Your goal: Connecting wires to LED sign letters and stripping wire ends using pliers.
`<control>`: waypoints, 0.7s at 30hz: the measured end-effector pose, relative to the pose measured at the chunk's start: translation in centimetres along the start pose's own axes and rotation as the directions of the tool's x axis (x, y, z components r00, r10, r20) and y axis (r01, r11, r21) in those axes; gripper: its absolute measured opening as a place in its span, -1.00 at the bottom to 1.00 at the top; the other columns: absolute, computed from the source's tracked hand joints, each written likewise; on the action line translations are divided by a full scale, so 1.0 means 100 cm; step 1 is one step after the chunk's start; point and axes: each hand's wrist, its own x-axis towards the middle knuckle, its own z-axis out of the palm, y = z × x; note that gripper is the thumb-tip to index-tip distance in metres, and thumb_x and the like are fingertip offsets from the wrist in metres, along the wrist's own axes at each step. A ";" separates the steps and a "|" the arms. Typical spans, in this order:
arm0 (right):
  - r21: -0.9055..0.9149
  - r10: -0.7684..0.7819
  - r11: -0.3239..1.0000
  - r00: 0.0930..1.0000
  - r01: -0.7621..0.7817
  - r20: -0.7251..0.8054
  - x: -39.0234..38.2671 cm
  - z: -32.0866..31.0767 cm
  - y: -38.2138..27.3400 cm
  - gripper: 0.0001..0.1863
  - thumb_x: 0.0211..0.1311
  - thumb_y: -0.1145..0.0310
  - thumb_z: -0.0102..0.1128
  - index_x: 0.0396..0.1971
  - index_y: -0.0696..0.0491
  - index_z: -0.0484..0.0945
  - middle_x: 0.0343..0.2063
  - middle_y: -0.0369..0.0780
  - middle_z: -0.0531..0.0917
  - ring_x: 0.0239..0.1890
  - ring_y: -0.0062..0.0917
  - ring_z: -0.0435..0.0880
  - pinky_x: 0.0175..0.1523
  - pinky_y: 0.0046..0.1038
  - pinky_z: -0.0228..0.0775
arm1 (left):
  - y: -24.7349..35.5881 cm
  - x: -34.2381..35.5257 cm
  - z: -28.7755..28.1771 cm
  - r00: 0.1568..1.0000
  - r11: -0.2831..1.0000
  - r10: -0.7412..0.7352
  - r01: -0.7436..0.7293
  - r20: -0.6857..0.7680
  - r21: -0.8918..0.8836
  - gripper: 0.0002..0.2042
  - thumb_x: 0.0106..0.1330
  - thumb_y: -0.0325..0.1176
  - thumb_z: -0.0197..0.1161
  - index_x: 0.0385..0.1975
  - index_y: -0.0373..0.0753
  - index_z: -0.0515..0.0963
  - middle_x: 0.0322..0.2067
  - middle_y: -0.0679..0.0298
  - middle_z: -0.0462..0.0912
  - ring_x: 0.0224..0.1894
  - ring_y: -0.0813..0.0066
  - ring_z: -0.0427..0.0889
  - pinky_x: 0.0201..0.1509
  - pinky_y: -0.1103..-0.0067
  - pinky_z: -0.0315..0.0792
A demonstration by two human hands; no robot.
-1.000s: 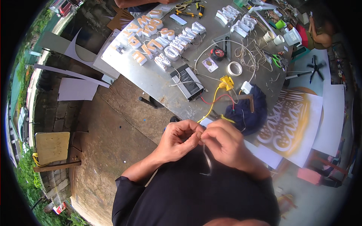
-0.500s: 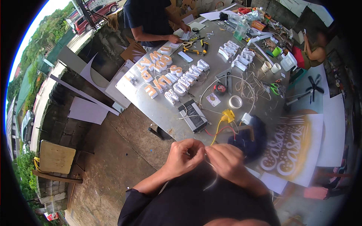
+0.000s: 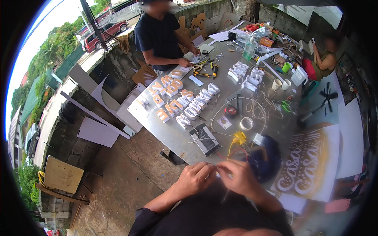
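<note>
Close to my body, at the near edge of the metal table [image 3: 177,142], my hands meet fingertip to fingertip. My left hand [image 3: 197,179] is closed in a pinch, and my right hand [image 3: 239,177] pinches right beside it. Between them is a thin pale wire [image 3: 225,196], whose loose end dangles below the right fingers; the pinched part is mostly hidden. Just beyond my hands lie a grey power supply box [image 3: 204,139] with leads and a yellow electrical connector [image 3: 239,138] with yellow and red wires.
White and orange block letters [image 3: 191,113] stand in rows. Around them lie a tape roll [image 3: 247,124], a tape measure [image 3: 231,111], green scissors [image 3: 286,105] and tangled wire [image 3: 256,106]. Across the table a person [image 3: 159,43] handles a small white piece; another person [image 3: 323,59] sits at right.
The view has tilted up a little, so the scene sits lower and further right. My hands stay together at the wire, with the left fingers more folded over.
</note>
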 end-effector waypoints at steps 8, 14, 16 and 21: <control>0.014 -0.041 0.999 0.995 0.039 0.089 -0.003 -0.013 0.001 -0.92 0.20 0.50 0.28 -0.34 0.18 0.66 -0.46 -0.01 0.70 -0.39 -0.11 0.73 -0.35 -0.28 0.52 | -0.001 0.001 -0.004 0.979 0.980 0.168 -0.178 0.117 0.083 -0.74 0.11 -0.48 0.40 -0.21 -0.34 0.55 -0.33 0.18 0.66 -0.37 0.32 0.70 -0.38 0.49 0.60; 0.168 0.087 0.979 0.985 -0.111 0.148 -0.011 -0.012 0.006 -0.91 0.20 0.51 0.25 -0.34 0.20 0.65 -0.48 -0.01 0.70 -0.42 -0.16 0.75 -0.36 -0.36 0.51 | -0.001 0.001 -0.002 0.961 0.967 0.230 -0.244 0.155 0.079 -0.76 0.12 -0.46 0.40 -0.23 -0.34 0.56 -0.31 0.18 0.65 -0.38 0.34 0.69 -0.37 0.51 0.60; 0.165 0.092 0.979 0.985 -0.116 0.146 -0.015 -0.011 0.008 -0.91 0.21 0.50 0.23 -0.35 0.20 0.65 -0.49 -0.02 0.69 -0.43 -0.20 0.75 -0.36 -0.35 0.50 | -0.001 0.000 -0.001 0.955 0.959 0.245 -0.265 0.168 0.104 -0.76 0.11 -0.44 0.39 -0.24 -0.34 0.57 -0.31 0.19 0.65 -0.39 0.35 0.68 -0.36 0.52 0.59; 0.100 0.047 0.993 0.985 -0.065 0.168 -0.018 -0.005 0.014 -0.87 0.26 0.47 0.18 -0.35 0.22 0.62 -0.52 -0.06 0.67 -0.44 -0.31 0.74 -0.35 -0.34 0.46 | -0.003 0.001 0.000 0.941 0.938 0.294 -0.318 0.166 0.141 -0.75 0.13 -0.41 0.39 -0.23 -0.34 0.57 -0.31 0.22 0.63 -0.38 0.39 0.67 -0.36 0.52 0.58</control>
